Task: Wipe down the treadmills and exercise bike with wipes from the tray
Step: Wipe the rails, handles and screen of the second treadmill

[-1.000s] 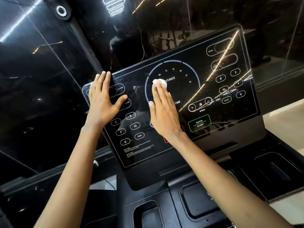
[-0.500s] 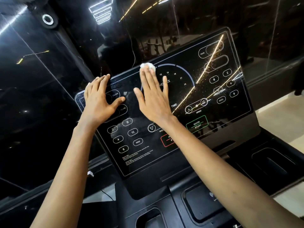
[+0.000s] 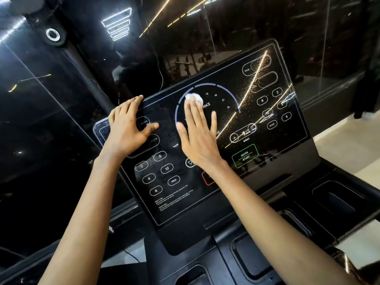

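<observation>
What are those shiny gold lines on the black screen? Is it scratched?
Not scratches: in the head view the gold lines are ceiling lights mirrored in the glossy console; specks sparkle around them; the dark wall mirrors white strips too; straight edges bow, from the wide lens.

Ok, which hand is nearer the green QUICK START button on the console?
Right. The right hand lies flat just up-left of the QUICK START button; the left hand rests farther left, near the treadmill console's left edge.

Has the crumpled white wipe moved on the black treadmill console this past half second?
Yes. The white wipe slid down the black console from its top edge to inside the grey arc.
</observation>
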A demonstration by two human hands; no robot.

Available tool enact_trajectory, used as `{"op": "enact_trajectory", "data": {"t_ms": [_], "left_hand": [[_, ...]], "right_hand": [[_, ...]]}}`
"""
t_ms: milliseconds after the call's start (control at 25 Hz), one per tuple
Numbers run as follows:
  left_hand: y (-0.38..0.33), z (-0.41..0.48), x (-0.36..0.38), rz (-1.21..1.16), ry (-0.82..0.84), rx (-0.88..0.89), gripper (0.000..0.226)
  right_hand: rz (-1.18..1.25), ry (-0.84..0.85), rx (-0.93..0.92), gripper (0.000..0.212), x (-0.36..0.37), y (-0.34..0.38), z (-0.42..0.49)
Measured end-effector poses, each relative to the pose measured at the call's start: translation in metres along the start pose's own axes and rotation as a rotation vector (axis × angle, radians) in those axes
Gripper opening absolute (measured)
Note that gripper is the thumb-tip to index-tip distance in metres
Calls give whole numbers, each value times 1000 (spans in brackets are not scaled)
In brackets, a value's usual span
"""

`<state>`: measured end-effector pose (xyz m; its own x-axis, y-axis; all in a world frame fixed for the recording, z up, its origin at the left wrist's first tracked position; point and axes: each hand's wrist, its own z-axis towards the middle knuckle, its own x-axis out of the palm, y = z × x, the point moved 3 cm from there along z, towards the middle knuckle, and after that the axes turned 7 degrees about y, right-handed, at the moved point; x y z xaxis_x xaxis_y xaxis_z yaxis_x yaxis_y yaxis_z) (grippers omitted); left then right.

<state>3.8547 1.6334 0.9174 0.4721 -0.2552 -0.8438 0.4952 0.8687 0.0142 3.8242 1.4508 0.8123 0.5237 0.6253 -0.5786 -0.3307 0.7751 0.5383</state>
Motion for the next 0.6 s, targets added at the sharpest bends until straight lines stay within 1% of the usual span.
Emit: {"op": "enact_trajectory", "data": {"t_ms": [80, 160, 280, 320, 360, 440, 480, 520, 600], "left_hand": [[-6, 4, 3, 1, -2, 29, 85], [-14, 11, 6, -6, 6, 68, 85], [-22, 19, 11, 5, 0, 83, 86], [-24, 21, 13, 11, -6, 82, 86], [-25, 22, 15, 16, -10, 83, 86], [-30, 24, 18, 23, -24, 89, 85], [-33, 24, 19, 28, -33, 87, 85], [-34, 25, 19, 33, -42, 80, 85], [-37, 25, 21, 43, -51, 72, 84]], "right_hand": [[-39, 44, -14, 66, 11, -3, -33], [-96, 50, -23, 66, 17, -18, -55], [-30, -10, 98, 63, 12, -42, -68], [-5, -18, 100, 62, 13, -43, -72], [8, -21, 61, 60, 15, -41, -77], [33, -18, -60, 53, 18, -39, -87], [72, -35, -93, 47, 13, -45, -89], [122, -75, -77, 40, 7, -56, -92], [207, -167, 43, 30, -5, -79, -103]]}}
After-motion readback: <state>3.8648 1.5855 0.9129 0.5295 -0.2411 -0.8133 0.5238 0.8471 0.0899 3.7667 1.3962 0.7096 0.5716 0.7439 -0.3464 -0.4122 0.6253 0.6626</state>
